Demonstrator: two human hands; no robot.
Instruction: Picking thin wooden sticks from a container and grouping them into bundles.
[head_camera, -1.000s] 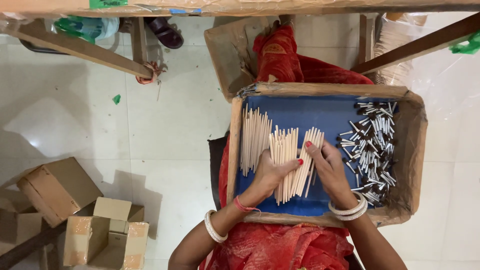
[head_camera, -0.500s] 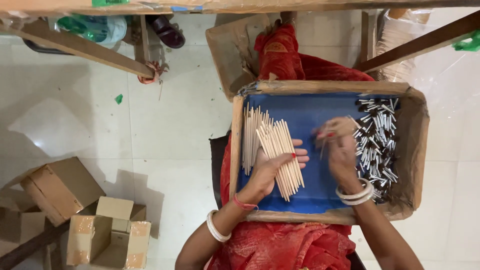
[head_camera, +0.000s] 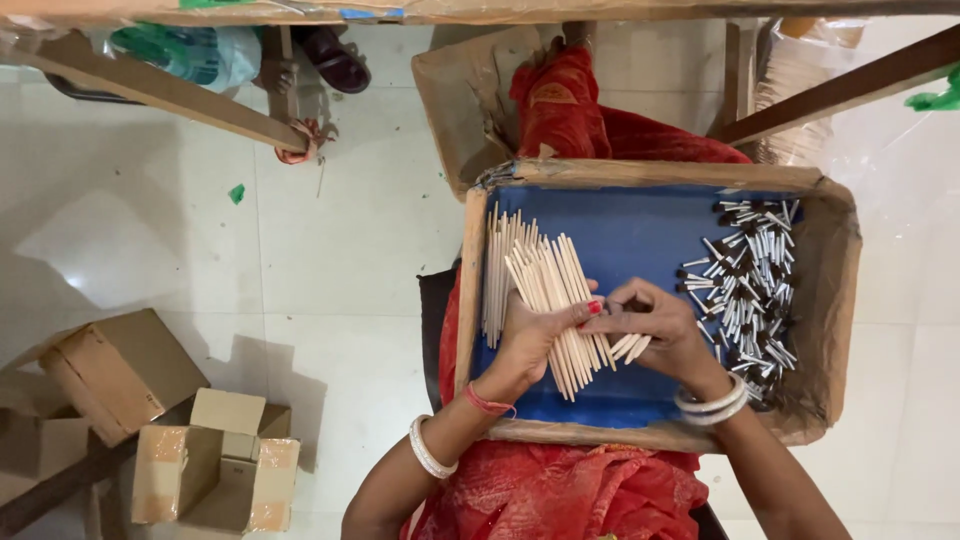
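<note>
Together gripping a fanned bundle of pale sticks (head_camera: 560, 305) near the left edge of the blue-lined cardboard tray (head_camera: 640, 235): left hand (head_camera: 535, 335) and right hand (head_camera: 655, 325), fingers curled closed around it.

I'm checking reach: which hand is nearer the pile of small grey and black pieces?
Right. The right hand sits just beside the pile; the left hand lies farther off, on the pale sticks.

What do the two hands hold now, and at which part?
The left hand holds a fan of pale sticks near their lower ends; the right hand pinches the same bundle's lower tips.
</note>
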